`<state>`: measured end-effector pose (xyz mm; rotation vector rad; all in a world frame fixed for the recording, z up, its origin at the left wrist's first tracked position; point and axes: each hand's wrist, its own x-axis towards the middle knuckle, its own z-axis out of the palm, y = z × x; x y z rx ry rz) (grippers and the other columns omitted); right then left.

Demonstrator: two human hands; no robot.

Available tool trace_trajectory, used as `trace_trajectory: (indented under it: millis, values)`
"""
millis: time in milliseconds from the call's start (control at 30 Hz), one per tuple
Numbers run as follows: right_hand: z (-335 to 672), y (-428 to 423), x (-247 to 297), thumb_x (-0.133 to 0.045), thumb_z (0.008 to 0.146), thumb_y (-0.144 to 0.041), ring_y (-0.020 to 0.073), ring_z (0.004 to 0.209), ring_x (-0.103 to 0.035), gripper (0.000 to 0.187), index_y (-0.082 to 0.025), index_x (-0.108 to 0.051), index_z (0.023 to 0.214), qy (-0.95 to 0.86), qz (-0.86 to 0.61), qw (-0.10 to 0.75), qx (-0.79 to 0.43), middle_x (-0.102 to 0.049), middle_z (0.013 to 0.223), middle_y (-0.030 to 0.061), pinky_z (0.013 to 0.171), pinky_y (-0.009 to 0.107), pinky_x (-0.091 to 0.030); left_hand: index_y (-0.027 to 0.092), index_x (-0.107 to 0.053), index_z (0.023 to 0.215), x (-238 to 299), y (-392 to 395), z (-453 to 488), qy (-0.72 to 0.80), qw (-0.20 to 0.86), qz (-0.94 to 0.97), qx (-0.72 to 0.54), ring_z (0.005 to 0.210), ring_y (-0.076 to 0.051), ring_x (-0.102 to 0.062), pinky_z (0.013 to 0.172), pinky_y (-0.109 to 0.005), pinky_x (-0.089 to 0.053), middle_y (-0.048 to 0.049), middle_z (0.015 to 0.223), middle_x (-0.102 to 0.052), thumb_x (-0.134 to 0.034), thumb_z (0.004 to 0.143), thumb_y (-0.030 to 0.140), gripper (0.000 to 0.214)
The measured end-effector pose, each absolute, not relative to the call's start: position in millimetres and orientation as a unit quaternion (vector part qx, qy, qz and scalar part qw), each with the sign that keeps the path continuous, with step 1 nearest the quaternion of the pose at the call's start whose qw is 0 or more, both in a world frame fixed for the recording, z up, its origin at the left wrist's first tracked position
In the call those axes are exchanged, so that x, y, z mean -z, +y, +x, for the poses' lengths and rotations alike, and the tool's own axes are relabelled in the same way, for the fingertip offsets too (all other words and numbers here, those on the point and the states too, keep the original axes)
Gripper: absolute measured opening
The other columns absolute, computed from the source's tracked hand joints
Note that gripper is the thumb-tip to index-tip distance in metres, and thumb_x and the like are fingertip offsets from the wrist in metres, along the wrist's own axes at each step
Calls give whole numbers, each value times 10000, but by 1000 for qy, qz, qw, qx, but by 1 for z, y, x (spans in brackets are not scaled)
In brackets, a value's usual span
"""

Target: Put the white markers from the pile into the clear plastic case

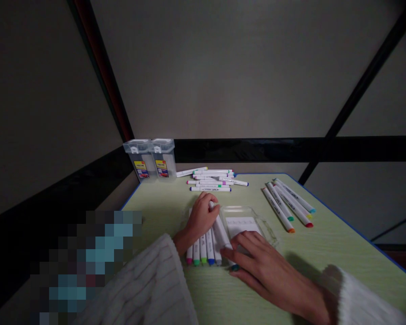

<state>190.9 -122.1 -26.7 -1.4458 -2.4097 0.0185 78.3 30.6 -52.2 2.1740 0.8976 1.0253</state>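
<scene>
A white marker with a dark teal end lies slanted between my two hands. My left hand is closed on its far end, thumb and fingers pinching it. The fingers of my right hand close round its near end, beside the teal tip. Directly under and left of it, a row of white markers with pink, green, blue and grey ends lies side by side. They appear to rest in one half of a clear plastic case, mostly hidden by my left hand. A white insert shows in its right half.
Several loose markers are heaped at the back of the pale green table. More markers with coloured ends lie at the right. Two clear lidded boxes stand at the back left, near the wall.
</scene>
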Motion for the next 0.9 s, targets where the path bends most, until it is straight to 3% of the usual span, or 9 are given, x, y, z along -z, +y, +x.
trace_trajectory:
  millis: [300, 633, 900]
  values:
    - [193, -122, 26, -408, 863, -243, 190, 838, -460, 302, -210, -472, 1156, -853, -477, 212, -4, -550, 859, 38, 794, 371, -354, 150, -498, 673, 53, 32, 79, 323, 295, 811, -389, 608, -85, -428, 549, -202, -335, 14, 704, -456, -445, 711, 95, 85]
    - [194, -122, 25, -380, 876, -278, 196, 992, -483, 332, -196, -435, 1193, -856, -449, 256, -6, -615, 925, 41, 928, 428, -310, 150, -503, 679, 52, 31, 80, 324, 303, 809, -386, 638, -93, -451, 556, -203, -354, 8, 700, -476, -442, 728, 107, 89]
    - [197, -122, 29, -337, 889, -242, 187, 978, -528, 322, -188, -431, 1193, -847, -446, 284, 61, -632, 965, 51, 902, 420, -360, 163, -498, 773, 52, 32, 79, 326, 307, 794, -411, 723, -112, -483, 627, -230, -397, -13, 800, -498, -410, 783, 158, 89]
